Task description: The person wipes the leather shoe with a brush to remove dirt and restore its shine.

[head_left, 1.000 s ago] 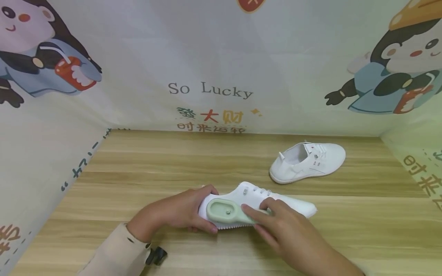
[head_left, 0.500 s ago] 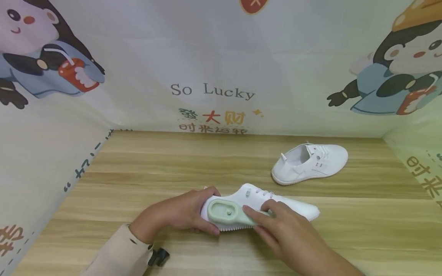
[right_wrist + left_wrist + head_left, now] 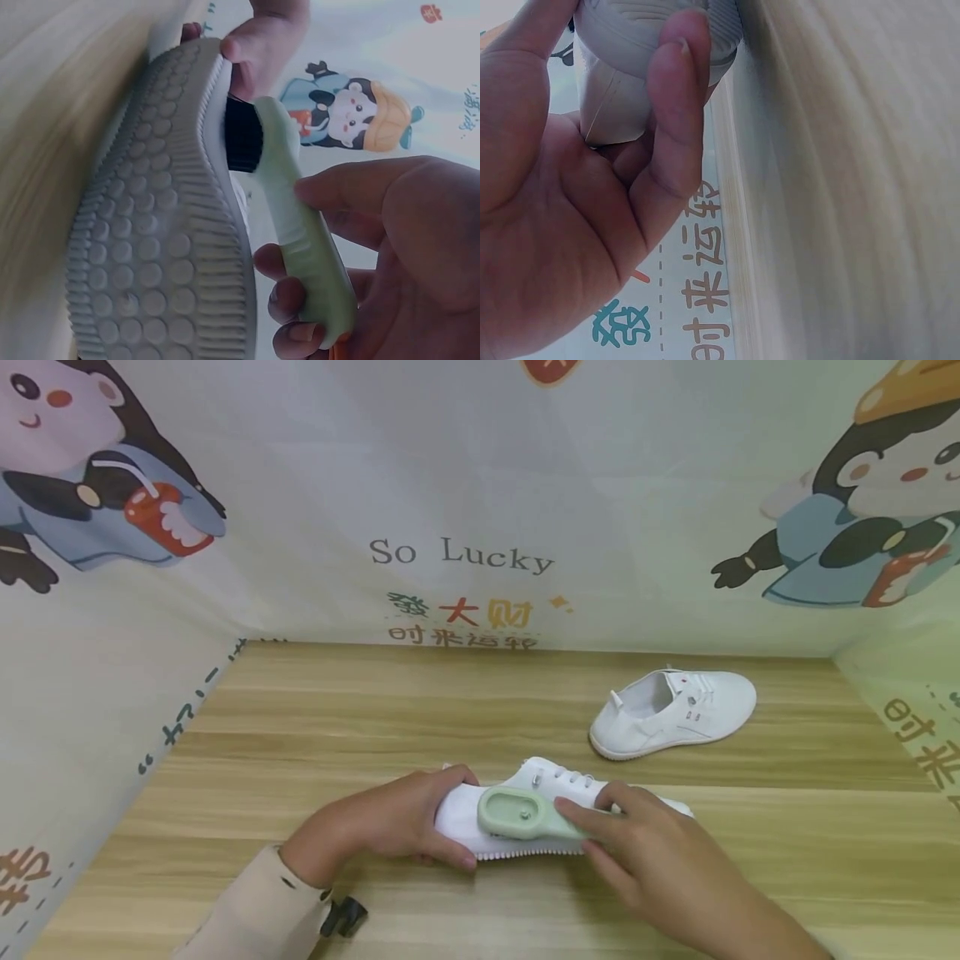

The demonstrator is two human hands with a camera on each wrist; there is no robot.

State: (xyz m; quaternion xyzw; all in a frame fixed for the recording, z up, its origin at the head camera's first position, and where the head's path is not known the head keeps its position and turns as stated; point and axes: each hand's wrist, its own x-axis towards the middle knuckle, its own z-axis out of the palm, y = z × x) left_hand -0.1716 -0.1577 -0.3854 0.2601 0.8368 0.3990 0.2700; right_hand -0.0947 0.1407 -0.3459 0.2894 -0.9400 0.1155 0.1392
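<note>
A white lace-up shoe [image 3: 461, 825] lies tilted on its side near the front of the table, its studded sole [image 3: 150, 225] facing the right wrist view. My left hand [image 3: 401, 817] grips its heel, thumb and fingers wrapped round it; the left wrist view shows the heel [image 3: 619, 90] between them. In my right hand [image 3: 652, 852] is a pale green brush [image 3: 513, 812], held by its handle. Dark bristles [image 3: 244, 135] press against the shoe's side, close to the sole edge. The right hand covers part of the shoe's toe end.
The second white shoe [image 3: 675, 714] stands upright on the wooden table [image 3: 337, 718], farther back and to the right. A printed cloth wall [image 3: 465, 468] encloses the back and both sides. A small black clip [image 3: 345, 917] hangs by the left sleeve.
My right hand has moved the brush to the right along the shoe's side, away from the heel. The left hand keeps its grip on the heel.
</note>
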